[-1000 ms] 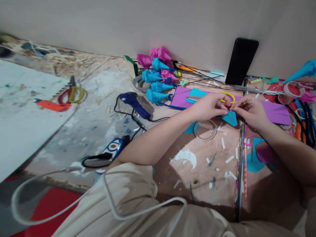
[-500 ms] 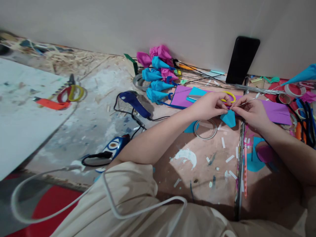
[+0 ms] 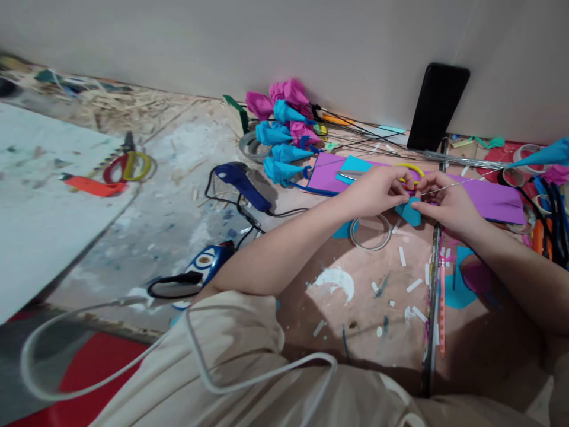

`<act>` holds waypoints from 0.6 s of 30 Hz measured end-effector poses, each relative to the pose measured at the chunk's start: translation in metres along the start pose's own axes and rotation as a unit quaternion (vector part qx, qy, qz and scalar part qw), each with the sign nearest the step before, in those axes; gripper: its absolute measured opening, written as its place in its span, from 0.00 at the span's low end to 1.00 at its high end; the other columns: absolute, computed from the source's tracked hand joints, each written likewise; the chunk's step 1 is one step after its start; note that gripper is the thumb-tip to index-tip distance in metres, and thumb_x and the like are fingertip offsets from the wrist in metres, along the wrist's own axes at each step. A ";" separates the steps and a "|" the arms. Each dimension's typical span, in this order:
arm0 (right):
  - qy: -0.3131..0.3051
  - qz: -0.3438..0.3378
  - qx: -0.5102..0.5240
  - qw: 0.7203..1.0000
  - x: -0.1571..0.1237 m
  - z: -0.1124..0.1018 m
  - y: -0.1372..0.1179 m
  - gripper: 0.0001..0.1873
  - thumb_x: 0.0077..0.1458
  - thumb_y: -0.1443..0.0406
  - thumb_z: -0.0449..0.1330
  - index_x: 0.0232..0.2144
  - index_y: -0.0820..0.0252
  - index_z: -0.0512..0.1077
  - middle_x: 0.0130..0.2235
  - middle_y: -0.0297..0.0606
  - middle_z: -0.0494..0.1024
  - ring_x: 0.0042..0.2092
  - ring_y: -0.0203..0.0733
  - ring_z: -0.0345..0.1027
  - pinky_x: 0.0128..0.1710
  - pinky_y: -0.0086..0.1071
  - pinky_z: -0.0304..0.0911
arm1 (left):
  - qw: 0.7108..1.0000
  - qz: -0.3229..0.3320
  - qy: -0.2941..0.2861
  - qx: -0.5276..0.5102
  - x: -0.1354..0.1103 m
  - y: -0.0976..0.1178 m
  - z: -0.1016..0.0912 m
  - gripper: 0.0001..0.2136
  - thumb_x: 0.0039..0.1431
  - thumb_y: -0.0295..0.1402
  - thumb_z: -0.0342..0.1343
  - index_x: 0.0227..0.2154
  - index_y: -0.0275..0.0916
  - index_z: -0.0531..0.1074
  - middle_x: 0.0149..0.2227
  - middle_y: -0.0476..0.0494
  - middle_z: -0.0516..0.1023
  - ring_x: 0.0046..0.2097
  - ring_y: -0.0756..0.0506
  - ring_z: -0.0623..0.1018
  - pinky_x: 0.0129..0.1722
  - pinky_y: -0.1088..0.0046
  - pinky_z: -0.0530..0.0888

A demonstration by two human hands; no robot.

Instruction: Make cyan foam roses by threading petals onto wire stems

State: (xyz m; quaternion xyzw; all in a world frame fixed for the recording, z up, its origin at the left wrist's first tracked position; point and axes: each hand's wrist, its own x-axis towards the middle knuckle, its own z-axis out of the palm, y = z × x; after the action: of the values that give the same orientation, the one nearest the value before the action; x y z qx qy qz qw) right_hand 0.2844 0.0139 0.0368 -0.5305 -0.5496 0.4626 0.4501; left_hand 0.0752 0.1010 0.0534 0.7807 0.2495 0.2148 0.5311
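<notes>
My left hand [image 3: 387,188] pinches the upper edge of a small blue paper piece [image 3: 411,216]. From the other side, my right hand [image 3: 451,204] has its thumb against the same paper. A thin wire [image 3: 471,179] passes by the right fingers and runs up to a blue paper cone [image 3: 544,153] at the right edge. Whether the wire touches the blue piece is hidden by the fingertips. Behind the hands lie yellow-handled scissors [image 3: 413,172] on a purple sheet [image 3: 498,200]. Below my left wrist sits a roll of tape [image 3: 370,248].
Blue and pink paper flowers [image 3: 284,155] on dark stems lie by the wall. A black phone [image 3: 438,107] leans there. A blue glue gun [image 3: 242,185] with its cord rests left of my forearm. A dark metal strip [image 3: 430,332] crosses the table beside a pink pencil [image 3: 442,314].
The right fingers have shifted slightly, with the thumb now lower on the blue paper piece. The paper has turned a little, and the cone end of the wire has dipped.
</notes>
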 end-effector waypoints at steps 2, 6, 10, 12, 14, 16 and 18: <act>-0.001 0.002 0.002 1.000 0.000 0.001 -0.001 0.29 0.44 0.51 0.84 0.39 0.52 0.74 0.35 0.31 0.79 0.35 0.39 0.74 0.35 0.33 0.72 | 1.000 -0.006 -0.002 0.003 0.000 0.000 0.000 0.09 0.59 0.21 0.64 0.40 0.37 0.73 0.37 0.48 0.85 0.39 0.49 0.86 0.37 0.78 0.75; -0.006 0.008 0.017 1.000 -0.001 0.003 -0.003 0.29 0.45 0.47 0.83 0.37 0.53 0.74 0.33 0.30 0.77 0.31 0.37 0.71 0.31 0.32 0.69 | 1.000 -0.017 0.008 0.003 0.000 -0.001 0.002 0.08 0.59 0.22 0.64 0.39 0.37 0.73 0.34 0.49 0.84 0.37 0.49 0.86 0.36 0.77 0.75; -0.008 0.012 0.033 0.999 -0.003 0.005 -0.003 0.25 0.52 0.46 0.80 0.35 0.53 0.75 0.30 0.28 0.75 0.28 0.35 0.68 0.28 0.32 0.66 | 1.000 -0.025 0.012 -0.007 0.000 -0.003 0.002 0.08 0.59 0.22 0.65 0.37 0.37 0.73 0.31 0.50 0.82 0.36 0.49 0.86 0.35 0.77 0.75; -0.003 0.021 0.035 0.999 -0.003 0.004 -0.003 0.23 0.55 0.47 0.78 0.35 0.53 0.75 0.29 0.28 0.74 0.26 0.34 0.66 0.27 0.32 0.67 | 0.999 -0.031 0.009 -0.013 0.000 -0.004 0.002 0.08 0.59 0.21 0.65 0.37 0.37 0.74 0.31 0.50 0.83 0.36 0.48 0.86 0.35 0.77 0.75; 0.003 0.023 0.026 0.999 -0.002 0.003 -0.003 0.22 0.55 0.47 0.78 0.34 0.53 0.76 0.28 0.29 0.75 0.26 0.35 0.67 0.26 0.32 0.67 | 0.999 -0.036 0.009 -0.015 0.000 -0.004 0.003 0.09 0.58 0.20 0.65 0.38 0.37 0.74 0.31 0.49 0.84 0.36 0.48 0.86 0.35 0.77 0.75; 0.014 0.017 0.013 1.000 -0.002 0.002 -0.003 0.21 0.53 0.48 0.79 0.33 0.53 0.77 0.29 0.32 0.77 0.27 0.37 0.70 0.26 0.33 0.69 | 0.999 -0.037 0.011 -0.014 0.000 -0.004 0.003 0.10 0.57 0.19 0.66 0.39 0.37 0.74 0.31 0.49 0.85 0.36 0.48 0.87 0.36 0.76 0.76; 0.030 0.007 0.003 1.000 -0.001 0.001 -0.004 0.20 0.51 0.49 0.80 0.31 0.53 0.79 0.30 0.34 0.79 0.29 0.39 0.72 0.26 0.34 0.71 | 0.999 -0.036 0.012 -0.016 0.000 -0.004 0.002 0.11 0.57 0.19 0.67 0.39 0.37 0.74 0.32 0.48 0.85 0.37 0.47 0.87 0.37 0.76 0.77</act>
State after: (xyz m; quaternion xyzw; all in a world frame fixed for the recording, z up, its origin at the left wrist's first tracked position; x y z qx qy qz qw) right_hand 0.2827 0.0124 0.0401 -0.5463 -0.5306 0.4517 0.4648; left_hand 0.0761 0.1005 0.0489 0.7603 0.2800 0.2087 0.5478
